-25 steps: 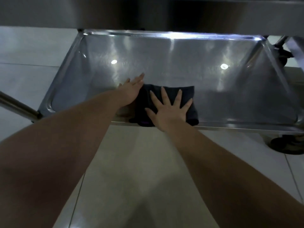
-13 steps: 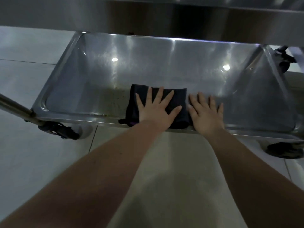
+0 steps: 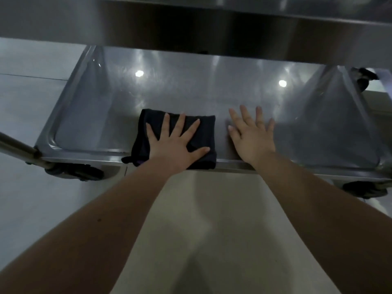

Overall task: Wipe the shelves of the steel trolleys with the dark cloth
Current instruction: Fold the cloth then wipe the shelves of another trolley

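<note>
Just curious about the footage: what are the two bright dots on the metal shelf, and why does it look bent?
Head view: the bright dots are glare, probably lamps mirrored in the steel shelf; the wide-angle lens splays its sides; dim light leaves the dark cloth under the left hand nearly featureless.

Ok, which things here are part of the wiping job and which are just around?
Job: dark cloth, lower shelf, upper shelf, left hand, right hand.
Just around: caster wheel, side bar, tiled floor.
</note>
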Motion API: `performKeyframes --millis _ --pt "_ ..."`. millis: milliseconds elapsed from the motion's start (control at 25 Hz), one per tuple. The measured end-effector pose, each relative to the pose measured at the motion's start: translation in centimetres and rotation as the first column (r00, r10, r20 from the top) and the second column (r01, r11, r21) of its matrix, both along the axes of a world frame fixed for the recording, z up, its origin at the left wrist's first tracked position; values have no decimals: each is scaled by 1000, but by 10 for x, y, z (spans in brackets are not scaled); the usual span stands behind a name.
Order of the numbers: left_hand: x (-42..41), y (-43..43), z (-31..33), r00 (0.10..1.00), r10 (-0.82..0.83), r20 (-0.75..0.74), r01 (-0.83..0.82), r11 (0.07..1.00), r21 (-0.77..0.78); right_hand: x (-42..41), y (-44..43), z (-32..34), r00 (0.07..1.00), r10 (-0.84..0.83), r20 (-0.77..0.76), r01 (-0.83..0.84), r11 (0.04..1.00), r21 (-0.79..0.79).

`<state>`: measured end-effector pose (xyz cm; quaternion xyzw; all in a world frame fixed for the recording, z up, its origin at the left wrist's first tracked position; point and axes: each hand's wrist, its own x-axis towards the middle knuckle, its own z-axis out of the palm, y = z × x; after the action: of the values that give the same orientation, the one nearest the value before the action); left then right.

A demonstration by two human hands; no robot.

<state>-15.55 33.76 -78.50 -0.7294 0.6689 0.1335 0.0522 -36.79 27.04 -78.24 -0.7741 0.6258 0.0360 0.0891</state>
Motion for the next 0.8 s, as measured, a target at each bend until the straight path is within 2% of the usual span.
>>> performKeyframes --millis 120,280,440,600,680,800 --pt "2 0 -3 1000 -1 -6 1 999 -50 29 -4 -10 996 -85 -22 86 994 62" --pt "13 -18 -15 1000 -31 -4 30 993 -112 29 -2 -21 994 -79 -81 81 996 25" --pt "18 -97 -13 999 -39 -15 36 990 -136 30 -2 -23 994 -88 -65 88 996 -4" --pt "35 -171 4 996 -52 -72 47 996 -71 26 -5 -22 994 -100 -35 100 995 -5" --pt "33 -166 4 998 -55 -44 51 996 -71 26 -4 -23 994 -105 -35 105 994 -3" --pt "20 -100 -12 994 -102 -24 99 988 -116 27 -4 -23 993 -105 -46 105 994 -15"
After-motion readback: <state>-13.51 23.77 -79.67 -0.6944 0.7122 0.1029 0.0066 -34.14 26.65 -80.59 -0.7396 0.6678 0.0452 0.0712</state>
